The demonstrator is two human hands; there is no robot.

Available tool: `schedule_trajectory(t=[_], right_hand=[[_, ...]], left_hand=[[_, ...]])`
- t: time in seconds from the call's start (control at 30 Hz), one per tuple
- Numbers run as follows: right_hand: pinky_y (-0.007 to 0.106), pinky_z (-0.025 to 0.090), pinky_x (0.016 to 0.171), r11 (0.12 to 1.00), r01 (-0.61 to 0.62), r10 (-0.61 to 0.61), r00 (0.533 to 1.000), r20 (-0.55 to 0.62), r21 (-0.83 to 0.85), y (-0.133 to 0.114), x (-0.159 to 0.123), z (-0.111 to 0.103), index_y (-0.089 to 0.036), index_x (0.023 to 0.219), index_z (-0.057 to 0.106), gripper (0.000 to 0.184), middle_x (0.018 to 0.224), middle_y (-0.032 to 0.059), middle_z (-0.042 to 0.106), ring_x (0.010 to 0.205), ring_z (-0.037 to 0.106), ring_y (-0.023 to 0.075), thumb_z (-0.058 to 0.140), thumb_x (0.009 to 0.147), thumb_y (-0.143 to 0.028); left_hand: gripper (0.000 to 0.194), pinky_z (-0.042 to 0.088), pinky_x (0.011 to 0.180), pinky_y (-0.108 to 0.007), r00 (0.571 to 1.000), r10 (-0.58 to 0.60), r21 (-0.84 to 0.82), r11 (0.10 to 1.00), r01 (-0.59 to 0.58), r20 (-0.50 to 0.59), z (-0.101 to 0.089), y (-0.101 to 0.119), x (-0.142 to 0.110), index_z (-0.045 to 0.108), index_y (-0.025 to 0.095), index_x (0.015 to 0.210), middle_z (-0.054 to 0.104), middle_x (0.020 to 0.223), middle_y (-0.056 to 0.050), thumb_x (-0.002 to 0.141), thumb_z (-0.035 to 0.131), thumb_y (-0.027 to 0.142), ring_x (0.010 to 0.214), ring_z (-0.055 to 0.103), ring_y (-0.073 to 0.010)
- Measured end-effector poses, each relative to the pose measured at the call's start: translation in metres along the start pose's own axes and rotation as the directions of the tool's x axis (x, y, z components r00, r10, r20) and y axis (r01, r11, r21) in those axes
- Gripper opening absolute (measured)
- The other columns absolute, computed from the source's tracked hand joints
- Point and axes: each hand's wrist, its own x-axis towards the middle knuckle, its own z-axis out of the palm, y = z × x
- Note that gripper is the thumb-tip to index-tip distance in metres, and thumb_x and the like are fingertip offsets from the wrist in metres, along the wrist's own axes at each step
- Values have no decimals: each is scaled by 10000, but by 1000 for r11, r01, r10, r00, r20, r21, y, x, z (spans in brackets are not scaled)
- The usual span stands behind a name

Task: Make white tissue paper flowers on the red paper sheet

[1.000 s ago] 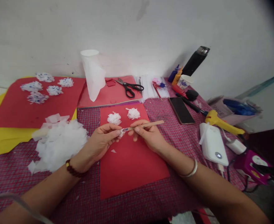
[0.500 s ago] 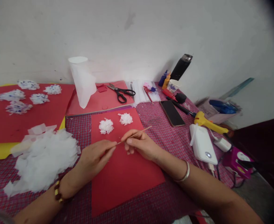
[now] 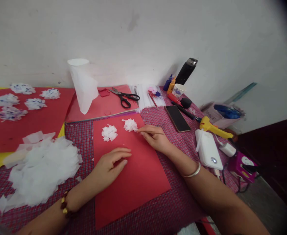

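Observation:
My right hand point(image 3: 155, 137) pinches a thin wooden stick point(image 3: 159, 133), its tip close to the right edge of a white paper puff point(image 3: 130, 125). Whether the tip touches the puff I cannot tell. A second white paper puff point(image 3: 109, 133) lies left of it, both on a sheet of red paper point(image 3: 131, 192). Over the sheet's left half rests my left hand point(image 3: 111, 166), fingers stretched out, thumb apart, nothing held. To its left spreads a heap of white tissue pieces point(image 3: 44, 169).
Scissors point(image 3: 125, 97) and a white paper cone point(image 3: 82, 88) are at the back. Blue-flecked puffs point(image 3: 35, 103) sit on red paper at left. On the right lie a phone point(image 3: 177, 118), a white power bank point(image 3: 209, 150), a yellow glue gun point(image 3: 215, 128) and a dark flask point(image 3: 187, 71).
My right hand has moved up and right with the stick, toward the right puff. My left hand has let go of the stick's end and opened, slightly lower.

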Motion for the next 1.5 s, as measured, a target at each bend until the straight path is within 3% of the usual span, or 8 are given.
schedule_trajectory(t=[0.57,0.63,0.7,0.8,0.9,1.2,1.4,1.5], right_hand=[[352,517,846,975,-4,37,989,142,-222,4,2,8,-232,1121,730,296,1093,112,711,959,674,220,480,963,-243],[339,518,833,988,-29,43,995,87,-151,3,2,8,-235,1064,737,253,1047,92,717,926,673,206,519,944,-281],[303,530,735,992,-124,127,988,-92,38,2,2,7,-216,969,723,243,901,66,718,788,667,173,531,937,-361],[230,455,487,868,-241,405,850,-337,435,6,5,5,-186,782,626,333,572,-9,600,481,541,112,511,925,-464],[199,354,390,756,-259,525,788,-322,601,10,13,6,-184,700,565,350,432,-55,487,362,422,79,541,892,-475],[189,339,406,812,-372,469,874,-123,450,10,32,14,-176,750,604,407,491,-45,529,393,450,68,489,919,-528],[204,296,384,808,-332,444,886,-133,486,12,33,18,-185,720,586,437,427,-79,416,364,378,70,506,886,-581],[200,289,370,774,-279,434,888,-156,568,15,34,20,-188,718,578,399,418,-87,412,349,363,66,542,871,-555]], left_hand=[[278,544,927,-437,983,151,192,967,-169,102,6,-6,-5,740,222,1003,718,1177,-99,898,486,185,1088,672,-240],[280,548,923,-442,978,178,228,953,-198,107,8,-5,-7,738,213,1007,718,1175,-106,906,479,179,1083,672,-246],[279,552,919,-439,972,213,252,939,-233,104,9,-5,-8,734,205,1006,719,1168,-112,914,473,174,1077,672,-246],[257,554,921,-431,958,272,272,919,-287,92,10,-8,-9,726,199,989,719,1161,-116,920,480,168,1083,666,-246],[222,562,911,-404,948,308,246,916,-318,78,9,-12,-9,714,207,970,733,1124,-95,917,505,156,1078,670,-232],[229,574,889,-333,944,327,134,935,-329,41,4,-13,-10,671,229,1035,746,1027,-41,904,532,102,1042,676,-173],[184,585,881,-330,913,402,294,865,-406,77,6,-8,-10,663,195,1018,748,1000,-56,930,516,127,1020,684,-174],[213,568,934,-363,874,450,495,726,-477,182,11,-3,-19,657,149,1070,737,1087,-101,945,486,130,1068,674,-202]])
